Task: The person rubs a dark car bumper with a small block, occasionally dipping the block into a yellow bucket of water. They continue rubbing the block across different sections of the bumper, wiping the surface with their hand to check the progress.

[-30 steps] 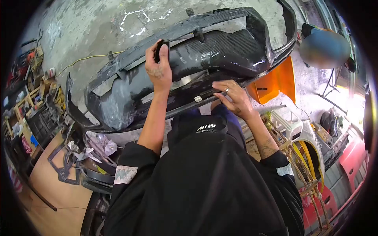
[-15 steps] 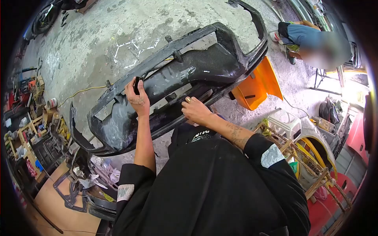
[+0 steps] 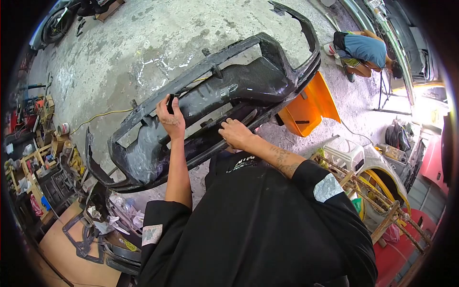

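Observation:
A large black car bumper point(image 3: 201, 100) with carbon-weave patches lies slantwise before me, its inner side partly scuffed and whitish. Over its left half, my left hand point(image 3: 171, 118) is closed around a small black block point(image 3: 172, 101), whose exact kind I cannot make out. My right hand point(image 3: 234, 133) has its fingers curled over the bumper's near lower edge, around the middle of its length. What lies under those fingers is hidden.
An orange body panel point(image 3: 313, 107) stands behind the bumper's right end. A person in a blue shirt point(image 3: 366, 48) bends over at the upper right. A white plastic stool point(image 3: 342, 152) and rusty metal frame point(image 3: 377, 203) are at right; wooden scraps point(image 3: 31, 177) crowd the left.
My left hand has shifted slightly right along the bumper, still holding the black block. My right hand stays at the near edge. The view has moved a little.

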`<state>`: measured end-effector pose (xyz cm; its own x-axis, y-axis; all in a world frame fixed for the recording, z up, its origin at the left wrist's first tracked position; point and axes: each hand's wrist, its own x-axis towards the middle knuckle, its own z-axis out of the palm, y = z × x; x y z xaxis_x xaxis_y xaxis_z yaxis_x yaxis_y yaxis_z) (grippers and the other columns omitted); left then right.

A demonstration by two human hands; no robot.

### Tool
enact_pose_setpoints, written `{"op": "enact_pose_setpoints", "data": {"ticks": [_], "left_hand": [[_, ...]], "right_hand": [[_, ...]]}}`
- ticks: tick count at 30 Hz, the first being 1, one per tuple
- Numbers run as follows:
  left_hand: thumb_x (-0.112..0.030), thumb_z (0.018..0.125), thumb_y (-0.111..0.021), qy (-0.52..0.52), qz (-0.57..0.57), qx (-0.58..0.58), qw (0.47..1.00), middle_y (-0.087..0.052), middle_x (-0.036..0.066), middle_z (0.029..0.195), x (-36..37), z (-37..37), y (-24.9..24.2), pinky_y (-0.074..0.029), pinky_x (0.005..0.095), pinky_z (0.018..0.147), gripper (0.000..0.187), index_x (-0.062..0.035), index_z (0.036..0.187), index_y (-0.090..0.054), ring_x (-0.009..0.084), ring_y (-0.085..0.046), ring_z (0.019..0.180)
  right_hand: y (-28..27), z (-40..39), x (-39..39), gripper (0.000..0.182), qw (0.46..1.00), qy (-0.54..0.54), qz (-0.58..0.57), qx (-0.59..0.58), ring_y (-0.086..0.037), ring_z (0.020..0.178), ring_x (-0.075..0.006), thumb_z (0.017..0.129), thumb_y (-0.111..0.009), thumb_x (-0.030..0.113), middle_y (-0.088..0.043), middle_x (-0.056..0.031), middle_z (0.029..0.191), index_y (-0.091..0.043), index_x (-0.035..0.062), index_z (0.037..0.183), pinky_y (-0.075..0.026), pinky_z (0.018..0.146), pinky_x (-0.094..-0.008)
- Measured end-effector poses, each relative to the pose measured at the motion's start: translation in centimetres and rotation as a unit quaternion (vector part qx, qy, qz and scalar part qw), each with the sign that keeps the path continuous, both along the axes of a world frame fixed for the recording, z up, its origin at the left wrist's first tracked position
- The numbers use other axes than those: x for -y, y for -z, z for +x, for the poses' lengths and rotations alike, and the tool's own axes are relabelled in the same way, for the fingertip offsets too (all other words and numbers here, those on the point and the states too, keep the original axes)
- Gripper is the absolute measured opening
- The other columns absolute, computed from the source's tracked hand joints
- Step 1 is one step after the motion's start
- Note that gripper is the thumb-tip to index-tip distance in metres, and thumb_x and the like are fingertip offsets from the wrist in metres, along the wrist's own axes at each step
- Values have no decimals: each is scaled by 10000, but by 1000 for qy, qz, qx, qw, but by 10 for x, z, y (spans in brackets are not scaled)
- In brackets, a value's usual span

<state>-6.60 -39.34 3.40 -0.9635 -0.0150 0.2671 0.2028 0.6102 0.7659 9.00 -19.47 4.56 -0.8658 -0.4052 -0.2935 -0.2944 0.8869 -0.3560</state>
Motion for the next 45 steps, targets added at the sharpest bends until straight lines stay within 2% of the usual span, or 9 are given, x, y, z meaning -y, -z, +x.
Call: {"op": "enact_pose_setpoints", "data": {"ticks": [20, 23, 25, 28, 30, 32, 37, 42, 45], "left_hand": [[-293, 1018, -703, 6, -8, -17, 1000, -673, 178, 1161, -1, 1, -1, -493, 453, 986, 363, 13, 1213, -702, 378, -621, 1118], [-287, 1018, -701, 5, -8, -16, 1000, -674, 178, 1159, -2, 1, 1, -491, 454, 987, 357, 14, 1211, -702, 378, -620, 1120], [-284, 1018, -700, 4, -7, -10, 1000, -674, 178, 1159, -1, 1, 1, -489, 454, 988, 353, 13, 1210, -703, 376, -619, 1122], [-274, 1021, -693, 8, -5, -12, 1000, -673, 174, 1163, -1, 2, 0, -484, 452, 991, 341, 10, 1209, -703, 371, -615, 1127], [-251, 1017, -697, 13, -13, -11, 1000, -670, 171, 1168, -1, 1, -1, -482, 449, 991, 324, 7, 1214, -703, 367, -610, 1127], [-239, 1012, -702, 14, -19, -12, 1000, -671, 167, 1168, 0, 0, 2, -481, 447, 991, 318, 5, 1216, -703, 364, -608, 1125], [-214, 995, -721, 5, -33, -12, 999, -679, 148, 1160, -5, 1, 0, -481, 439, 1000, 298, -9, 1211, -707, 354, -604, 1140], [-218, 998, -718, -18, -60, -14, 998, -682, 149, 1164, -10, -3, -1, -483, 440, 1003, 293, -15, 1208, -710, 357, -611, 1134], [-224, 997, -715, -20, -93, -20, 995, -688, 159, 1153, -13, -2, -1, -491, 442, 989, 292, -10, 1195, -710, 368, -622, 1115]], "right_hand": [[15, 0, -6, 188, 997, -43, -54, 26, -647, 1079, -327, 839, -715, 126, -663, -146, 1064, -688, 30, 999, -535, 957, -430], [6, -2, -14, 222, 988, 7, -156, 16, -672, 997, -344, 842, -747, 139, -670, -157, 992, -666, 21, 1010, -546, 907, -436], [-10, -8, -20, 260, 936, 137, -298, 131, -704, 950, -377, 825, -783, 196, -715, -186, 965, -684, 11, 979, -563, 854, -445], [-29, -19, -44, 284, 870, 257, -416, 68, -725, 782, -239, 882, -829, 216, -730, -142, 845, -700, -4, 1005, -564, 740, -365], [-44, -35, -74, 275, 852, 349, -390, -3, -713, 790, -154, 898, -840, 207, -749, -116, 848, -704, -9, 1001, -562, 748, -315], [-34, -59, -109, 248, 803, 401, -439, -52, -728, 824, -142, 918, -826, 197, -780, -105, 893, -709, -15, 974, -568, 764, -304], [18, -130, -184, 257, 775, 484, -406, 20, -734, 789, -126, 911, -840, 205, -790, -80, 894, -739, -17, 993, -591, 705, -286], [65, -168, -203, 288, 786, 450, -407, 116, -729, 731, -143, 886, -863, 242, -788, -80, 891, -761, -13, 973, -587, 654, -295], [70, -171, -208, 293, 853, 413, -292, 127, -731, 763, -156, 876, -867, 264, -782, -101, 887, -778, -3, 959, -575, 681, -312]]}}
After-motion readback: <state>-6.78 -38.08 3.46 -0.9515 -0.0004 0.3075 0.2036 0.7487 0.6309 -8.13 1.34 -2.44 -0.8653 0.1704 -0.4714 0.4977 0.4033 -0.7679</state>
